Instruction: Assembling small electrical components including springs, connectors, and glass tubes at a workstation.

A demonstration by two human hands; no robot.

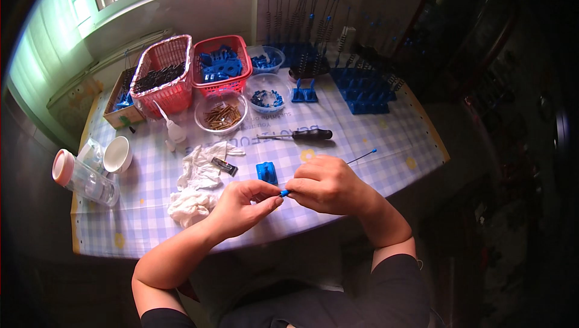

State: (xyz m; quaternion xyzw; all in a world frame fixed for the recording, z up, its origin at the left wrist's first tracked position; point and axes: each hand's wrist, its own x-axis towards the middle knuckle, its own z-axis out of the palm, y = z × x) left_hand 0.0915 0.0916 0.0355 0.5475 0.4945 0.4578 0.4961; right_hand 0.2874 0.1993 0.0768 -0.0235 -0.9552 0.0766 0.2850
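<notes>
Over the table's near edge, my two hands meet at a small blue plastic piece [284, 193]. My left hand [244, 204] pinches it between thumb and forefinger. My right hand [325, 186] is closed round a thin rod [362, 157] that sticks out to the upper right and ends in a small blue tip; most of the rod is hidden in the fist. Just beyond my fingers lies a blue plastic block [266, 173]. Farther back is a screwdriver [295, 135] with a black handle. Left of the block, a small black tube [224, 166] rests on crumpled white tissue [199, 168].
Along the back stand a pink basket [140, 74] of black parts, a red basket [248, 74] of blue parts, a bowl of brass-coloured pins [221, 117] and bowls of blue pieces. Blue racks [365, 95] holding upright rods stand back right. A clear jar [90, 183] and white cup [117, 154] are left.
</notes>
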